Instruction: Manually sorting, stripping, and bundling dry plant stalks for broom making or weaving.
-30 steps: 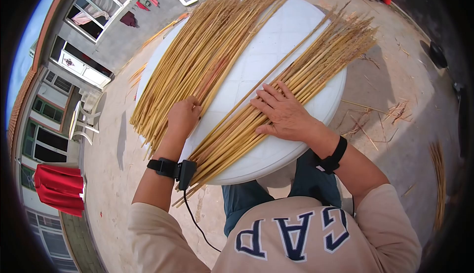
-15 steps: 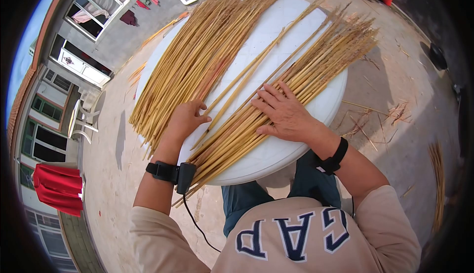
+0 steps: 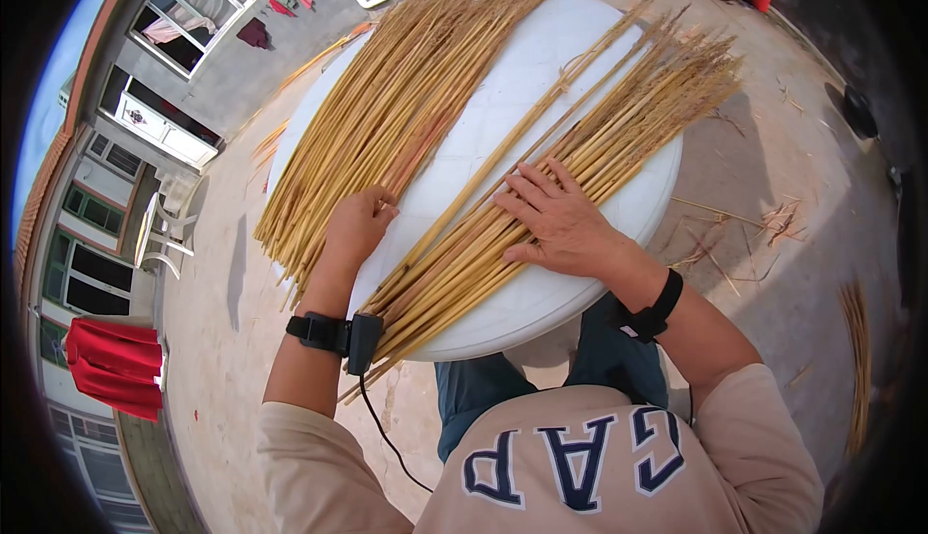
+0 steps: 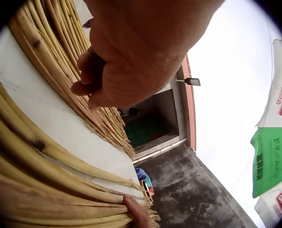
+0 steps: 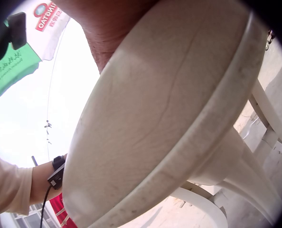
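Two fanned bundles of long dry stalks lie on a white round table [image 3: 464,155]. At the inner edge of the left bundle [image 3: 387,99] is my left hand [image 3: 360,228], its fingers bent and the tips close together. In the left wrist view, the left hand [image 4: 131,57] has its fingertips over the edge stalks [image 4: 55,71]; whether they pinch one is unclear. My right hand [image 3: 561,225] rests with spread fingers on the right bundle [image 3: 619,147]. A few stalks [image 3: 512,138] lie along this bundle's inner side.
A white plastic chair [image 3: 159,234] stands left of the table. Loose stalk scraps [image 3: 773,220] are scattered on the ground at the right, near another small bundle [image 3: 855,370]. The right wrist view shows the table's rim [image 5: 198,123].
A few stalks have shifted rightward from beside the left bundle to the right bundle's inner side. My left hand spread its fingers, then bent them again by the left bundle. My right hand stayed put.
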Motion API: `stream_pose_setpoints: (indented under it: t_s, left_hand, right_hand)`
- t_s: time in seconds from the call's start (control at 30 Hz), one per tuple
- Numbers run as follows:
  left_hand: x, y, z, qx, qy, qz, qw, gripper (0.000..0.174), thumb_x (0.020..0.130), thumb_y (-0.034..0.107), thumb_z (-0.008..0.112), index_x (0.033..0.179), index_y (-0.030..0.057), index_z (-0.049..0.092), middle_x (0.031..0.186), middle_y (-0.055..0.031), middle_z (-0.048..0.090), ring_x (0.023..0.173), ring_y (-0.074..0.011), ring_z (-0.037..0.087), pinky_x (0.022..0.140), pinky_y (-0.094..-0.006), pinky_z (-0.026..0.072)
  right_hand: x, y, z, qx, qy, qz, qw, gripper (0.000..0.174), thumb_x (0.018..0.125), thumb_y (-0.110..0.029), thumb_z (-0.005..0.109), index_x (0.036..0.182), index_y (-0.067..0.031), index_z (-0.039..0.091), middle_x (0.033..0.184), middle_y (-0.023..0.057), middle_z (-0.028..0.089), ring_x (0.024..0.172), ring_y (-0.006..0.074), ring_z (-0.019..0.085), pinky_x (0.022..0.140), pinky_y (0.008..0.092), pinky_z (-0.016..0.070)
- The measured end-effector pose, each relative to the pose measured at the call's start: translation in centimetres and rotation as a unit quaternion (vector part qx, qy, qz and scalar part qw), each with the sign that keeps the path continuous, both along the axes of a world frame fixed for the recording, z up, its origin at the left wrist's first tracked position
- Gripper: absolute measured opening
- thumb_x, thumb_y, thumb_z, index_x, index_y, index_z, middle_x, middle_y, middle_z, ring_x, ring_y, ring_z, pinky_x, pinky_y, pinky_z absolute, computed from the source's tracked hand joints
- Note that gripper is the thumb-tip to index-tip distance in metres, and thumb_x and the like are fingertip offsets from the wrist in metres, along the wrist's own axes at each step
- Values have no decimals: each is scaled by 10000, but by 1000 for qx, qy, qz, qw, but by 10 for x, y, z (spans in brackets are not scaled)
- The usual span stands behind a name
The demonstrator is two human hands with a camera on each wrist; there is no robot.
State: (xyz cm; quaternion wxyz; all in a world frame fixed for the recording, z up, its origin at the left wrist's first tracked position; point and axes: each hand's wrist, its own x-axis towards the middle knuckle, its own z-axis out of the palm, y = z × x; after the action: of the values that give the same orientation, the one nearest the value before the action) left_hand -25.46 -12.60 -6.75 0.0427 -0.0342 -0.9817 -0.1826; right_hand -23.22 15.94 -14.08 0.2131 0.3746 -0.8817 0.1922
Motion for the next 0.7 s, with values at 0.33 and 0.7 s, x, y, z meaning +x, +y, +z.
stream_pose_setpoints:
  t_s: [0.33,0.7]
  left_hand:
    - [-6,-16,-13,-85,68,15,994,173,727,186,683,843,63,649,723,-150,634,684,-317,616,619,-401,482]
    - [-13,-22,-23,-206,73,37,975,103,694,160,636,730,62,633,718,-146,640,717,-325,625,636,-413,493]
  right_hand:
    - [0,0,1,-3,-11,5,1000,706,806,-597,474,1263,-59,471,1294,170,447,1287,315,318,1087,498,165]
    - [0,0,0,13,-10,0,1000,744,810,-642,411,1273,-62,459,1295,161,441,1296,304,305,1100,485,142]
